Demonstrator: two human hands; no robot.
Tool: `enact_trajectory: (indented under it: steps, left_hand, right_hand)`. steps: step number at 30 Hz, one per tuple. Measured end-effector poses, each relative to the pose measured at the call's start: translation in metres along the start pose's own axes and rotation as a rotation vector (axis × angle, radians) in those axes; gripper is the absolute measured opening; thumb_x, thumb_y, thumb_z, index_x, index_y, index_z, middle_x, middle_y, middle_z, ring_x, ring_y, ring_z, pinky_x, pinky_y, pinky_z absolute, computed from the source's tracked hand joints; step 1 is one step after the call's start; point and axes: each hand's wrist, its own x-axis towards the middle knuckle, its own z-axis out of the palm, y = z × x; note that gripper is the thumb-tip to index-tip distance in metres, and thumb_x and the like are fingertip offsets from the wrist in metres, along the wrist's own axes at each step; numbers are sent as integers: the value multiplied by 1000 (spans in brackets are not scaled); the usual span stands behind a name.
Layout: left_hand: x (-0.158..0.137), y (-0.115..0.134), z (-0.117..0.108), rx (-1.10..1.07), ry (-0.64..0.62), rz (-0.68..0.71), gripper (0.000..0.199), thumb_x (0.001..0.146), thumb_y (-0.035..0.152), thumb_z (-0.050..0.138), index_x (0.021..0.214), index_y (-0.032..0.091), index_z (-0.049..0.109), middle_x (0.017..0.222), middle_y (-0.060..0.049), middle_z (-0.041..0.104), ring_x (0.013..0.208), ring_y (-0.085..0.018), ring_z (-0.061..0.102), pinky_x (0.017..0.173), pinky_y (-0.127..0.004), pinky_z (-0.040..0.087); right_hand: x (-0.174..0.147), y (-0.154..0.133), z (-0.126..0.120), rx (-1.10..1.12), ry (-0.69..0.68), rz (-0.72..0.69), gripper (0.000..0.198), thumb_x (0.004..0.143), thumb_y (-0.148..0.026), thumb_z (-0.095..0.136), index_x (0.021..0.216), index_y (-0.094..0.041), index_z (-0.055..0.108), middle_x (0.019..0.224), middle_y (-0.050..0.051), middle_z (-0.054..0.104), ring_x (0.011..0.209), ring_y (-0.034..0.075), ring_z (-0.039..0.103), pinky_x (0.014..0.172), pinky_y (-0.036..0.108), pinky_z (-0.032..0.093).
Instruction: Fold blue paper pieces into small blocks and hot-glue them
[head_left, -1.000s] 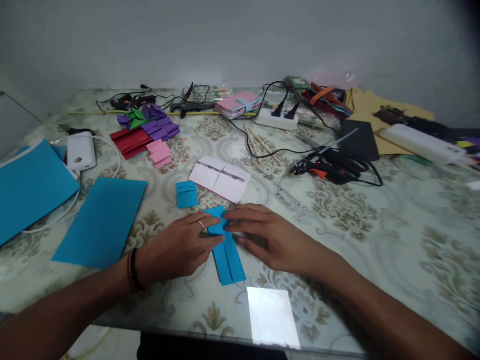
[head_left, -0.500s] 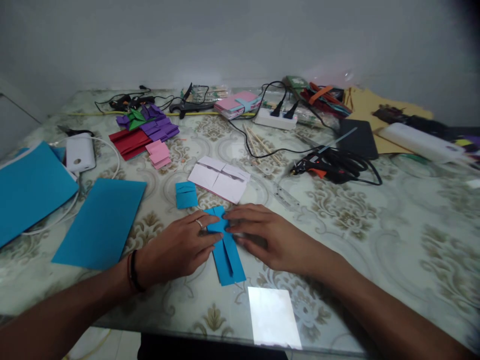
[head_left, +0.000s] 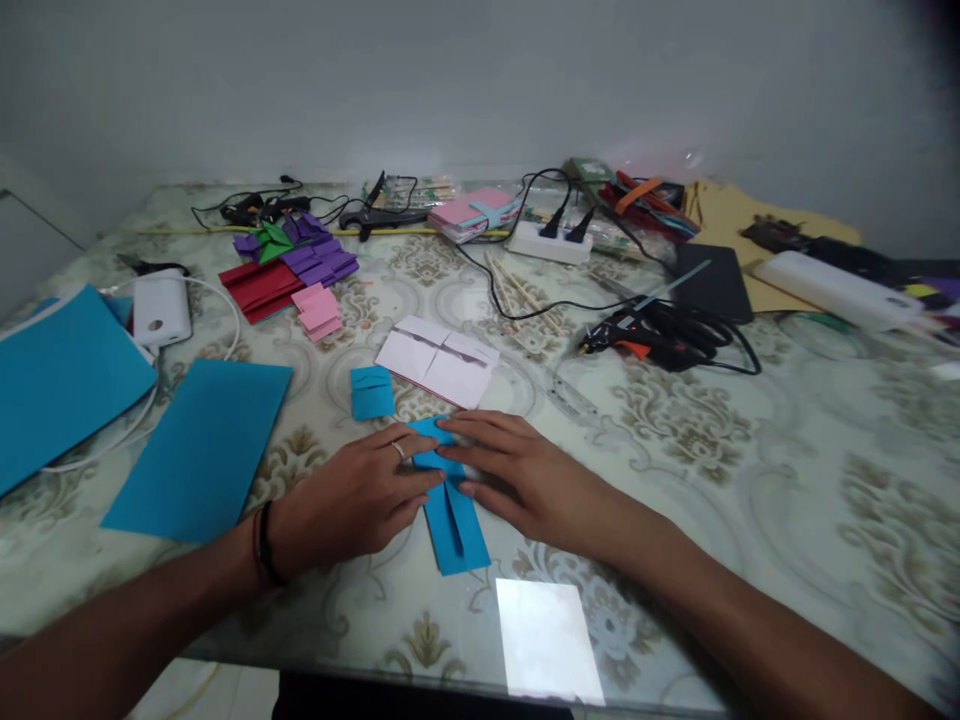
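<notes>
A folded strip of blue paper (head_left: 459, 535) lies on the table, its two long edges turned in toward a middle slit. My left hand (head_left: 367, 490), with a ring on one finger, rests its fingertips on the strip's left side. From the right, my right hand (head_left: 536, 470) lays its outstretched fingers across the upper part, covering some of it. Both hands are open, pressing on the paper rather than gripping it. Just beyond sit a small folded blue square (head_left: 372, 393) and a folded white paper piece (head_left: 439, 360).
Blue sheets (head_left: 199, 450) and a white power bank (head_left: 161, 305) with a cable are at left. Purple folded papers (head_left: 321, 258) and red ones (head_left: 262, 290) lie farther back. A hot glue gun (head_left: 637, 330), a clear ruler (head_left: 562, 388) and a power strip (head_left: 551, 242) are toward the right.
My right hand's fingers have slid a little left and farther over the blue strip's upper part. My left hand stays nearly in place.
</notes>
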Motion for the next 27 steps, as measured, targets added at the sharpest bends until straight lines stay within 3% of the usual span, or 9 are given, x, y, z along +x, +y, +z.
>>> enact_trajectory:
  steps: [12, 18, 27]
  left_hand:
    - [1, 1, 0, 3, 32, -2, 21, 101, 19, 60, 117, 18, 73, 125, -13, 70, 123, -28, 64, 106, -48, 56]
    - [2, 2, -2, 6, 47, 20, 20, 99, 16, 60, 114, 17, 74, 125, -13, 71, 121, -28, 65, 108, -48, 55]
    - [2, 4, -4, 37, 11, 21, 22, 102, 18, 58, 118, 17, 73, 128, -14, 70, 123, -29, 64, 105, -47, 57]
  right_hand:
    - [0, 6, 2, -6, 56, -53, 31, 102, -32, 62, 127, -18, 74, 148, 14, 63, 142, 32, 53, 118, 54, 44]
    - [1, 4, -9, 58, 31, -127, 25, 100, -24, 62, 119, -18, 77, 138, 15, 69, 137, 28, 59, 119, 50, 43]
    - [1, 2, -22, 159, -7, -108, 24, 99, -22, 63, 117, -21, 79, 128, 13, 74, 131, 28, 62, 115, 48, 47]
